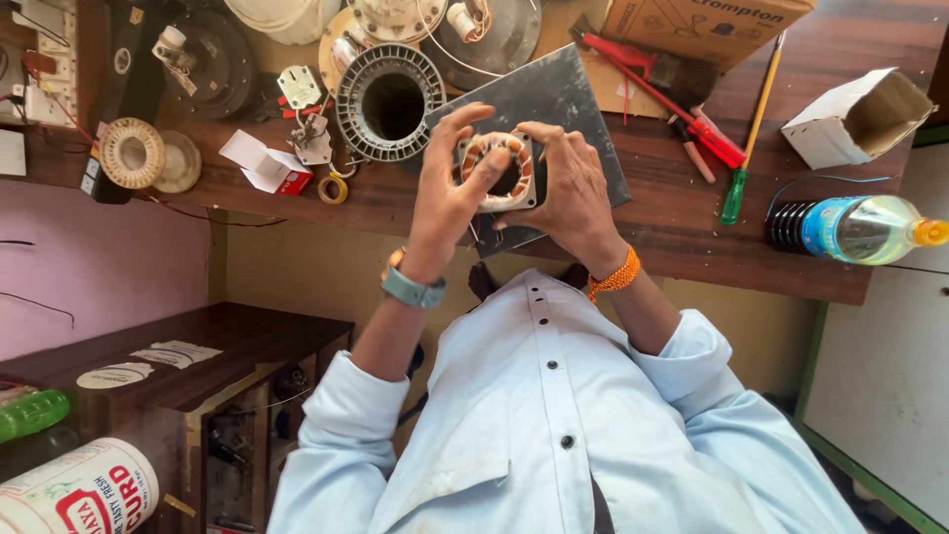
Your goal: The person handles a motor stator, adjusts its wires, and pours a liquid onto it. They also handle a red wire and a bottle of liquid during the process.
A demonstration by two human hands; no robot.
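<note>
From my feed, my left hand [450,188] and right hand [568,193] cover most of the square motor stator with copper windings [504,168]; only its middle shows. At the wooden workbench's [682,213] far edge, the brown cardboard box [707,25] and white round fan parts [287,15] are cut off by the frame.

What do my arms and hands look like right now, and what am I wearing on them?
Both hands are bare, with no gloves. The left hand has a wristwatch with a grey-blue strap and a brownish case. The right hand has an orange beaded bracelet at the wrist. Both forearms are uncovered, with the pale blue shirt sleeves rolled up near the elbows.
</note>
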